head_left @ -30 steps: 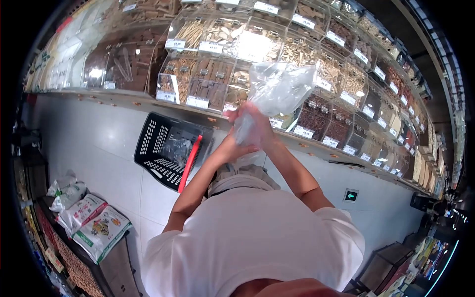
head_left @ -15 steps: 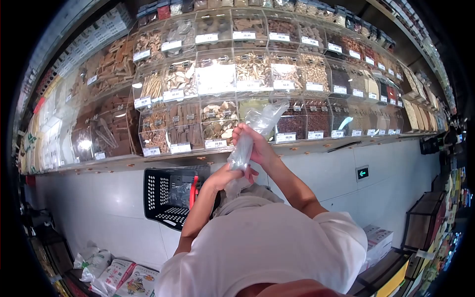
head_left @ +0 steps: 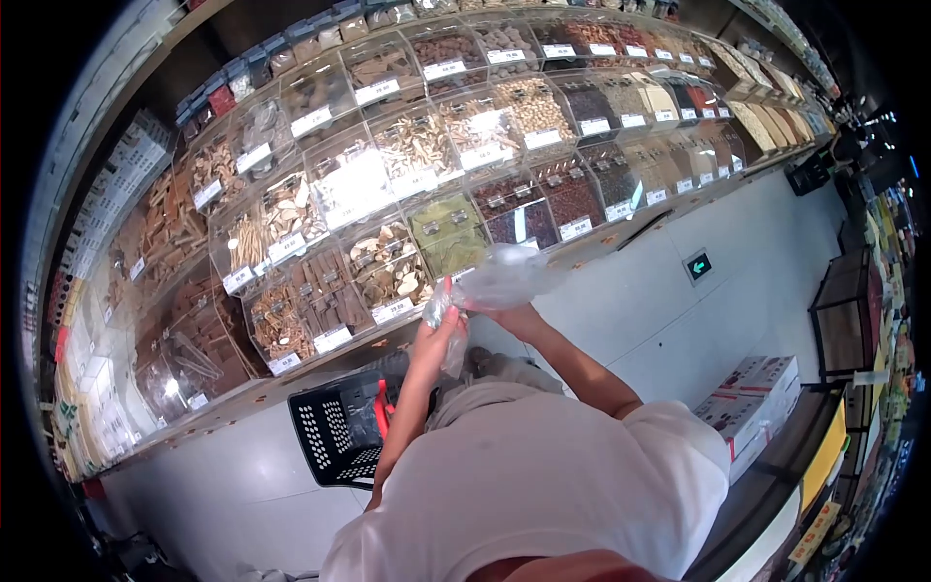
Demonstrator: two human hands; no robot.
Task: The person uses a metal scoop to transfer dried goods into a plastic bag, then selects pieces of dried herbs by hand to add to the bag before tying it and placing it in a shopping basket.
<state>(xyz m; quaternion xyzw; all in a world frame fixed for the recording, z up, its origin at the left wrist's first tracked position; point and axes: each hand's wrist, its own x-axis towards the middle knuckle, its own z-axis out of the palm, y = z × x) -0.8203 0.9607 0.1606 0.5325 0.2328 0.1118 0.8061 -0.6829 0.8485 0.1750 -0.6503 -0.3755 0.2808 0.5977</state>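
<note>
A clear plastic bag (head_left: 509, 274) is held between both hands in front of my chest, its wide part blurred and spread out to the right. My left hand (head_left: 442, 328) is closed on the bag's gathered part, and a loose end hangs below it. Beside it, my right hand (head_left: 497, 308) grips the bag too, its fingers partly hidden behind the plastic. Both hands are near the lower front edge of the bins, below the bin of green leaves (head_left: 446, 233) and right of the bin of pale dried slices (head_left: 393, 267).
Rows of clear lidded bins (head_left: 417, 145) with dried goods and price labels stretch across the front. A black basket (head_left: 335, 436) with a red handle stands on the floor at lower left. White cartons (head_left: 752, 403) are at the right, near a dark rack (head_left: 839, 310).
The view has turned, so the shelves now slope up to the right. The bag has swung lower and to the right, and my hands have come closer together.
</note>
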